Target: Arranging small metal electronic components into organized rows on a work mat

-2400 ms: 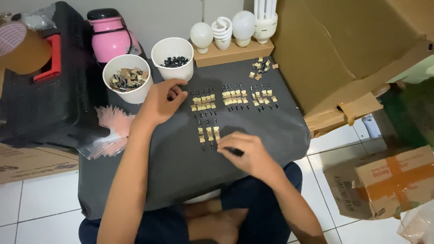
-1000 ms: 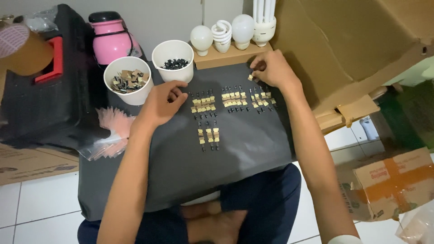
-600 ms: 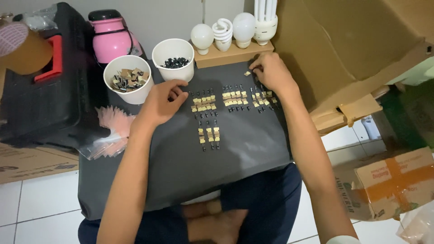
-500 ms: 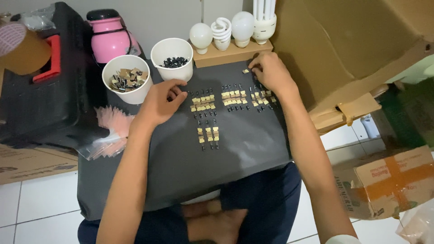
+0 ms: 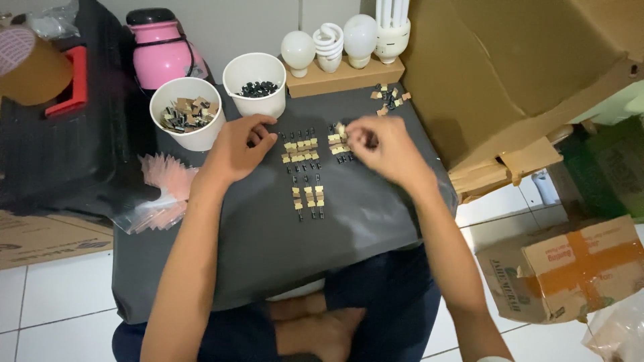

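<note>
Back from the far pile, the right hand (image 5: 386, 149) now pinches a small tan part (image 5: 341, 129) over the rows on the dark mat (image 5: 268, 255). Left hand (image 5: 235, 147) rests loosely curled, holding nothing. One white cup (image 5: 186, 114) carries tan parts, the other cup (image 5: 255, 82) black ones.

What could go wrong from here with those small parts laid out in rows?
The right hand works right over the rows of small tan parts; a brush of the wrist might scatter them. The dark board seems to rest on the lap, so a leg shift could slide everything. The loose pile lies near the edge.
</note>
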